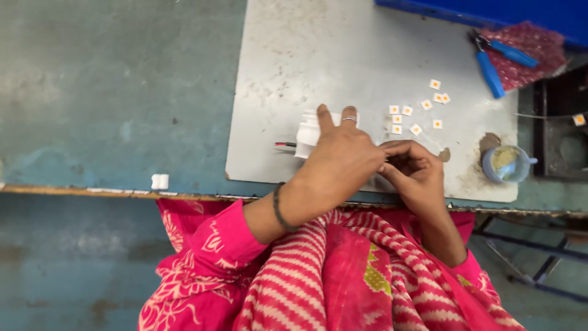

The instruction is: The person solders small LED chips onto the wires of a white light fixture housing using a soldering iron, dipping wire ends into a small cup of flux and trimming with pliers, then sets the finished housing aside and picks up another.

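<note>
No labels, signs or screens near your grey work mat (294, 55); possibly one small package, a blue tub (506, 164) at its right edge.

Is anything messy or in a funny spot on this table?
Yes. The little white squares lie scattered, and one stray square sits far off at the right edge. A small white block lies alone at the bench's front edge, left of the grey mat.

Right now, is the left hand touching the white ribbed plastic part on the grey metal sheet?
Touching: the head view shows the left hand lying over the white ribbed plastic part, fingers pressed on it.
</note>
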Demonstrator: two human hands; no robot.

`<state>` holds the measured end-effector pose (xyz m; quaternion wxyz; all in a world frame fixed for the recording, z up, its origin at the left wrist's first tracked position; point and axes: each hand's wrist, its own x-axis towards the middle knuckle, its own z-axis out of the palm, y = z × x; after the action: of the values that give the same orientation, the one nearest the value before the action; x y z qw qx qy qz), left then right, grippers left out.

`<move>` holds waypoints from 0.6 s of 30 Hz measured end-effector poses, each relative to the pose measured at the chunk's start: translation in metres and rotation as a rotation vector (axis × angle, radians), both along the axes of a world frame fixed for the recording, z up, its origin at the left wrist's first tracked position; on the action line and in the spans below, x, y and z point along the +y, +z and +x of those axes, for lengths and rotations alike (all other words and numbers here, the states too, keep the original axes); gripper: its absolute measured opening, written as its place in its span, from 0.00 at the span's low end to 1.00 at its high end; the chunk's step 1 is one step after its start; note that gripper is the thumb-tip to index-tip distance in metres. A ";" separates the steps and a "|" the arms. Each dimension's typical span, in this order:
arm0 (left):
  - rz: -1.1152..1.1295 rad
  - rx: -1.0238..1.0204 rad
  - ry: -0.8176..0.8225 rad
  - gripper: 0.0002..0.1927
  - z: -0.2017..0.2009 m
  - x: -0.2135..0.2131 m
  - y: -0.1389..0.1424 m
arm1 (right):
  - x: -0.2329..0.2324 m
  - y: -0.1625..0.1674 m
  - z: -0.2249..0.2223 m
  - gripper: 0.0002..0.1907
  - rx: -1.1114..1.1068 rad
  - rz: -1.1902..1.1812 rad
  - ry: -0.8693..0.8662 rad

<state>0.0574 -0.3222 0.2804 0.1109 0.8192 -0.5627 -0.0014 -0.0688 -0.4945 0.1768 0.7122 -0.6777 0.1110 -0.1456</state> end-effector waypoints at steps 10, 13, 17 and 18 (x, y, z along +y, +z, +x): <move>-0.033 -0.010 -0.025 0.05 0.005 0.003 -0.001 | 0.011 0.008 0.004 0.05 0.010 -0.079 0.001; -0.059 0.015 -0.056 0.06 0.008 0.003 -0.001 | 0.011 0.009 0.005 0.05 0.033 -0.112 -0.008; -0.109 0.034 -0.068 0.06 0.010 0.003 0.000 | 0.009 0.009 0.007 0.05 0.015 -0.098 -0.004; -0.115 0.045 -0.064 0.06 0.010 0.003 0.001 | 0.010 0.008 0.008 0.05 0.011 -0.094 -0.003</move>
<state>0.0675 -0.3196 0.2809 0.1703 0.7928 -0.5852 0.0092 -0.0612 -0.4844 0.1852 0.6786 -0.7111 0.1090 -0.1481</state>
